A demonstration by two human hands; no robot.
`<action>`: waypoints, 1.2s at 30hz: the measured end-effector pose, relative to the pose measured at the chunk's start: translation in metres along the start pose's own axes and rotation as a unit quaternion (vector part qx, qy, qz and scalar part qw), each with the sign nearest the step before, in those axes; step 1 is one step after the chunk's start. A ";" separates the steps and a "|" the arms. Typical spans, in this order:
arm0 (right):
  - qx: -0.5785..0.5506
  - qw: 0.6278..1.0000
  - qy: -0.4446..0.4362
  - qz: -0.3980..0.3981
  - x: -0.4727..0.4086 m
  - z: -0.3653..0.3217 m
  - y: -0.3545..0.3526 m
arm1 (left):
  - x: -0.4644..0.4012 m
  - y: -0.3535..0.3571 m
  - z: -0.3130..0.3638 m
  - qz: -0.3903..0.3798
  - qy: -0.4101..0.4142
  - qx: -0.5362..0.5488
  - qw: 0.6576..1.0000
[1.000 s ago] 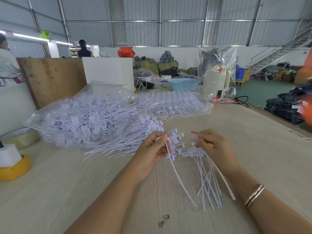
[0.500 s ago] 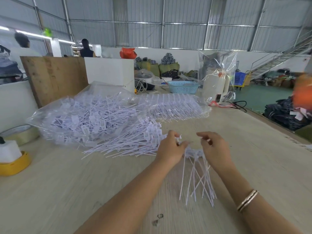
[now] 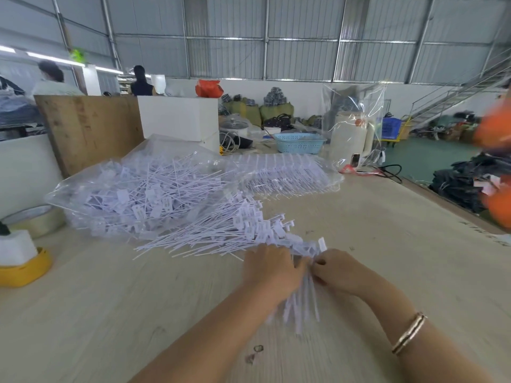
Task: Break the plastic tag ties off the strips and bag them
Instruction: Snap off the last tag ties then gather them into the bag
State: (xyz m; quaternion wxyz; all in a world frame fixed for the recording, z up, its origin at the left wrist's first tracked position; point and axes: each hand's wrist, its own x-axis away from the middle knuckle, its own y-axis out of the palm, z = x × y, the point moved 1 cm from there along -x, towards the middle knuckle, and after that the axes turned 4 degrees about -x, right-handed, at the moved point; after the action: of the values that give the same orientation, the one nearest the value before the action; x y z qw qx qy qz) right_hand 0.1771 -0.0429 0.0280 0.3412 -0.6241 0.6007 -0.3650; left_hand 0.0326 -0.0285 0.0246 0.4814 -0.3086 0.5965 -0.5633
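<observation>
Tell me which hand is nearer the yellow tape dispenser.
Left. The left hand grips the bunch of tag ties at mid-table, on the side toward the yellow tape dispenser; the right hand sits just beyond it.

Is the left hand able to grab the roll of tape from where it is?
Probably not without letting go: the left hand is gripping the bunch of ties, and the tape roll sits far off at the table's left edge, though nothing blocks the way.

tag ties (image 3: 300,308) — white bunch, tails toward viewer | loose pile (image 3: 221,233) on table | clear bag (image 3: 143,192) — full, behind
</observation>
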 end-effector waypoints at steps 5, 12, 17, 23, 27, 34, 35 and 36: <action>-0.081 0.994 -0.072 -0.028 0.000 -0.012 0.009 | -0.004 -0.006 -0.003 -0.082 0.012 0.023 0.996; -0.158 0.981 -0.111 0.011 0.004 -0.018 0.003 | 0.003 -0.008 -0.001 -0.045 0.068 -0.087 0.993; -0.303 0.930 -0.140 0.155 0.005 -0.013 -0.007 | 0.000 -0.028 -0.024 0.078 0.124 -0.036 0.989; -0.320 0.910 -0.175 0.197 0.006 -0.013 -0.004 | -0.005 -0.024 -0.103 0.053 0.113 -0.131 0.983; -0.198 0.941 -0.213 0.172 0.007 -0.027 0.015 | 0.006 -0.005 -0.133 0.050 0.092 -0.085 0.991; 0.111 0.930 -0.328 0.125 0.010 -0.066 0.058 | 0.002 -0.012 -0.148 0.076 0.012 0.024 0.997; 0.124 0.934 -0.321 0.094 0.004 -0.072 0.065 | -0.001 -0.010 -0.151 0.066 -0.006 0.052 0.996; 0.137 0.938 -0.309 0.077 -0.004 -0.076 0.068 | -0.006 -0.008 -0.154 0.060 -0.021 0.073 0.995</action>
State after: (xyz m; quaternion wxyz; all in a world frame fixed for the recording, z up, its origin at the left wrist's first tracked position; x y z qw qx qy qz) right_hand 0.0769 -0.0414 0.0068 0.6194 -0.6052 0.4560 -0.2056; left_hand -0.1084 0.0330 0.0192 0.5480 -0.2482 0.5610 -0.5687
